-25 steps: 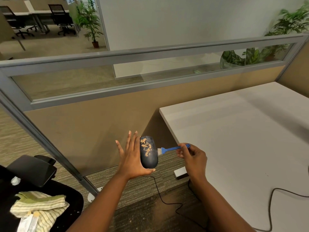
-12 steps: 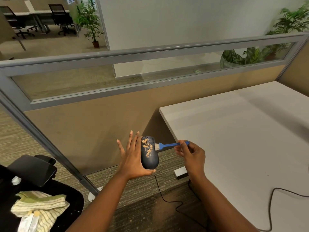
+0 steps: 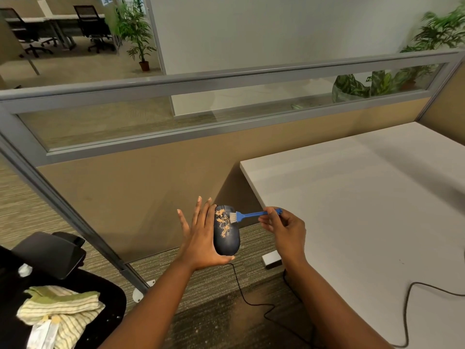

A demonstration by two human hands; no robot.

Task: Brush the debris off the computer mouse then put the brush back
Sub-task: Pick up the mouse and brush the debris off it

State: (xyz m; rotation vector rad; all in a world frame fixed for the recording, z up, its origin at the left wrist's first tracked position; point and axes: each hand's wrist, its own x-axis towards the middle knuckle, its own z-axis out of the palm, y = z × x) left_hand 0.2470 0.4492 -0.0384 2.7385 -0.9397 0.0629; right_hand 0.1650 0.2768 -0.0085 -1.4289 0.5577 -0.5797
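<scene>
Just off the near left corner of the white desk (image 3: 364, 197), the left hand (image 3: 201, 238) cradles the dark computer mouse (image 3: 226, 234) in its palm, fingers straight and spread, thumb under its rear end. Tan debris (image 3: 222, 221) clings to the mouse's top. The right hand (image 3: 286, 229) pinches the small blue brush (image 3: 251, 214) by its handle between thumb and fingertips, the other fingers curled; its white bristles touch the mouse's front end.

The left hand (image 3: 201, 238) is raised, palm turned rightward, fingers straight and upright, thumb curled underneath. The right hand (image 3: 284, 229) is level with it, fingertips (image 3: 264, 219) pinched together, both forearms extended forward.
</scene>
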